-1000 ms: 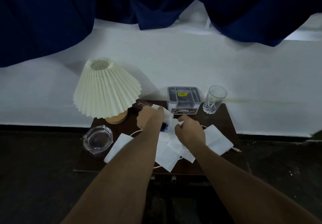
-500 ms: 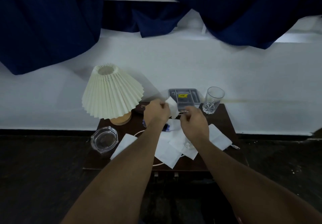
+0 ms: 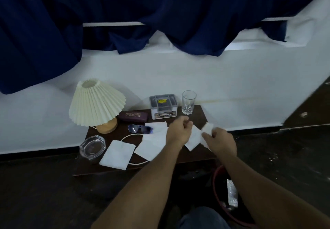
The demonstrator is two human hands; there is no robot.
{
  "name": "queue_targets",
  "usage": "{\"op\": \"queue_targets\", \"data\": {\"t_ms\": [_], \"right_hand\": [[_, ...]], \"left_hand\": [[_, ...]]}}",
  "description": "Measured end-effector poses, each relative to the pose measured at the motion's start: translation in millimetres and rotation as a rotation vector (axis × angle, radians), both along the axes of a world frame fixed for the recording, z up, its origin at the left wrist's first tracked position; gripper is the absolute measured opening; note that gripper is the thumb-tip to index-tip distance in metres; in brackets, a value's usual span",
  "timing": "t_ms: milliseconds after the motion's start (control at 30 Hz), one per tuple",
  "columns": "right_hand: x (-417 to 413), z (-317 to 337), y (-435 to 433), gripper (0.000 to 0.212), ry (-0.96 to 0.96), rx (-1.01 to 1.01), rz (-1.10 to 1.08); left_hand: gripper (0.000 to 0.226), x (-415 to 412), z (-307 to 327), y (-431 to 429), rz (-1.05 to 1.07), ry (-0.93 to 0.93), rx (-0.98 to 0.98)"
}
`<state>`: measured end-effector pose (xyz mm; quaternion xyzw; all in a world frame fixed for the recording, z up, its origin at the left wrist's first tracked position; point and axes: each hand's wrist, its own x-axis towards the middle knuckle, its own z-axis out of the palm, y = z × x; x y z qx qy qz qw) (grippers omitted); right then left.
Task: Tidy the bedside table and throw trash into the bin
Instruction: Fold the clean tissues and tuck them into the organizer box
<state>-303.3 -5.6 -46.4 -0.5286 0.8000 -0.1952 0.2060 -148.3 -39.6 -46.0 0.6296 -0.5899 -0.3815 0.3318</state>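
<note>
Tissue, white and crumpled (image 3: 207, 127), sits pinched in the right hand (image 3: 220, 142); left hand (image 3: 178, 132) curls empty. Carrying it over the red-rimmed bin (image 3: 217, 178) at lower right before releasing seems best.

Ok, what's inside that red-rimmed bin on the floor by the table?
Inside the red-rimmed round bin, one crinkled clear plastic wrapper stands against the far side. The rest is dark, and the right forearm and a knee cover much of the bin, so other contents cannot be seen.

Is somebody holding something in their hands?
Yes. The right hand pinches a crumpled white tissue by its lower edge. The left hand looks empty.
</note>
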Motion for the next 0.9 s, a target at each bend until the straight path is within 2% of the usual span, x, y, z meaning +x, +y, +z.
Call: {"op": "queue_targets", "data": {"t_ms": [67, 233, 333, 433, 533, 733, 900], "right_hand": [[-30, -9, 20, 0.029, 0.009, 0.062, -0.135], [-92, -31, 65, 0.038, -0.002, 0.176, -0.372], [-115, -43, 83, 0.05, -0.018, 0.25, -0.487], [-125, -53, 91, 0.051, -0.036, 0.321, -0.519], [-111, -58, 79, 0.043, -0.025, 0.249, -0.432], [-13, -49, 12, 0.027, -0.002, 0.0, -0.026], [70, -49, -30, 0.043, 0.044, 0.057, 0.284]], "left_hand": [[0.033, -27, -7, 16, -0.028, -0.051, 0.047], [0.027, -73, -18, 39, -0.108, -0.142, 0.119], [0.027, -76, -23, 39, -0.084, -0.177, 0.132], [0.032, -61, -31, 32, -0.005, -0.223, 0.132], [0.032, -32, -39, 23, 0.116, -0.263, 0.138], [0.032, 30, -60, 9, 0.316, -0.341, 0.187], [0.038, 52, -70, -2, 0.242, -0.394, 0.211]]}}
